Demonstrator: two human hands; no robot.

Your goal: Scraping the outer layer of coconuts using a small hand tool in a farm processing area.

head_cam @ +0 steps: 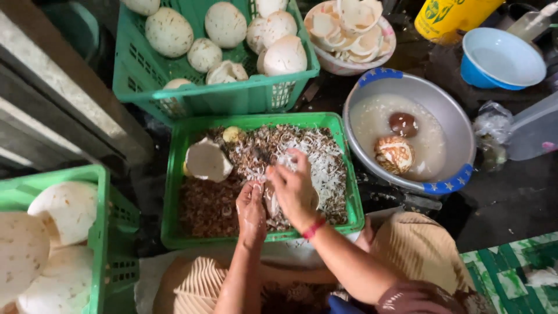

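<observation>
Head view, hands: the left hand (251, 204) and the right hand (295, 187) met over the middle green crate (174, 192); between them sat a pale coconut piece (271, 200), mostly hidden by the fingers.
Grip: the left hand was closed around the coconut piece from below; the right hand was curled over its top, fingers bent, but whether it held a blade or only pressed the piece I cannot tell.
Where the piece was: just above the heap of shavings (302, 157), touching both hands, not resting on the heap.
Done so far, as a judgement: much peeling looked finished, since brown and white shavings covered most of the crate floor, a white half shell (207, 161) lay on them, and peeled white coconuts (226, 24) filled the upper green crate (139, 75).
Left, as a judgement: two brown-skinned coconuts (394, 154) floated in the metal basin (459, 139), not yet white.
Around: a pink bowl of white slices (349, 29), a blue bowl (500, 58), a yellow container (450, 16), and a left crate of white halves (58, 209).
In the way: the shavings heap rose near the hands; the basin stood just beside the crate's right wall.
</observation>
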